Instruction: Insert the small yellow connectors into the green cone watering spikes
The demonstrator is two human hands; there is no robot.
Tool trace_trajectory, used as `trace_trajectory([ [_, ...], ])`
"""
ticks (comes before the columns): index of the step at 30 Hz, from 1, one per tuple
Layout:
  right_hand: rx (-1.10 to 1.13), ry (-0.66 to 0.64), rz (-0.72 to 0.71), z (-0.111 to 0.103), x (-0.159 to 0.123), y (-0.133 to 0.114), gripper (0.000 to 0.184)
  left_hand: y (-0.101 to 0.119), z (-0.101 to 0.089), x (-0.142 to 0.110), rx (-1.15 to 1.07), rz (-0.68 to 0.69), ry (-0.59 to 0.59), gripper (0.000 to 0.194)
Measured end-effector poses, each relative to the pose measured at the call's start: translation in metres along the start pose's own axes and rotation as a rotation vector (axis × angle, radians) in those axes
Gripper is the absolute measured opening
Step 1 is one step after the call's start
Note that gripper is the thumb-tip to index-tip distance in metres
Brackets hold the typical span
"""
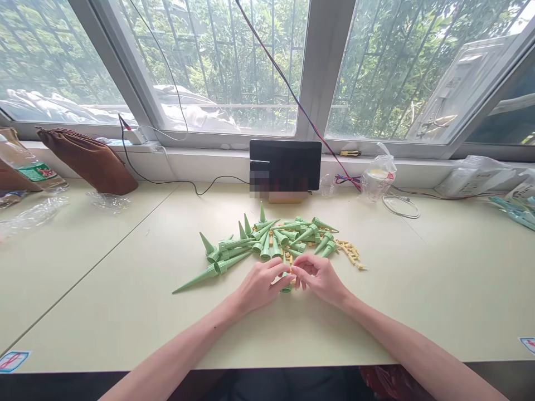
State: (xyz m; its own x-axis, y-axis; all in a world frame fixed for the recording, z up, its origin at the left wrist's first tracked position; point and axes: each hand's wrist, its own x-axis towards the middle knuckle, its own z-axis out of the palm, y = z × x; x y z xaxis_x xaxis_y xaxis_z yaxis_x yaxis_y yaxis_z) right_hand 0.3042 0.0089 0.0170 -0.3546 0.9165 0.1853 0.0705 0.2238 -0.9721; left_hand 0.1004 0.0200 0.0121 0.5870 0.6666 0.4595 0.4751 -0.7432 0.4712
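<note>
My left hand (265, 281) and my right hand (320, 275) meet at the near edge of a pile of parts, fingertips pinched close together. Between the fingertips shows a small yellow-orange plastic piece (291, 270), mostly covered by the fingers. Under my left fingers is a hollow green plastic spike (286, 289), its round open end toward me; whether the fingers touch it I cannot tell. Beyond the hands lie many green spikes (234, 243), some upright and most on their sides. Small yellow plastic parts (350, 252) are scattered among them and to the right.
A dark-screened tablet (288, 164) leans on a stand behind the pile. A brown bag (90, 161) and a bottle (37, 167) stand at left. Toward the right are a tied plastic bag (377, 178), a coiled white cable (401, 206) and clear packaging (472, 175). Cables run along the windowsill.
</note>
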Motion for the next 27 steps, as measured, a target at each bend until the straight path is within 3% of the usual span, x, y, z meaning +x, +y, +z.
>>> trace_trajectory([
  [10, 0.068, 0.014, -0.001, 0.002, -0.001, 0.003, 0.021, 0.001, 0.001, 0.0, 0.011, 0.025, 0.018, 0.018],
  [16, 0.123, 0.031, 0.007, 0.001, 0.001, 0.008, 0.02, 0.001, 0.001, 0.001, -0.001, 0.009, 0.023, 0.025],
  [27, 0.021, -0.024, 0.004, -0.001, 0.0, 0.005, 0.019, 0.0, -0.001, 0.0, 0.0, -0.028, 0.017, 0.031],
])
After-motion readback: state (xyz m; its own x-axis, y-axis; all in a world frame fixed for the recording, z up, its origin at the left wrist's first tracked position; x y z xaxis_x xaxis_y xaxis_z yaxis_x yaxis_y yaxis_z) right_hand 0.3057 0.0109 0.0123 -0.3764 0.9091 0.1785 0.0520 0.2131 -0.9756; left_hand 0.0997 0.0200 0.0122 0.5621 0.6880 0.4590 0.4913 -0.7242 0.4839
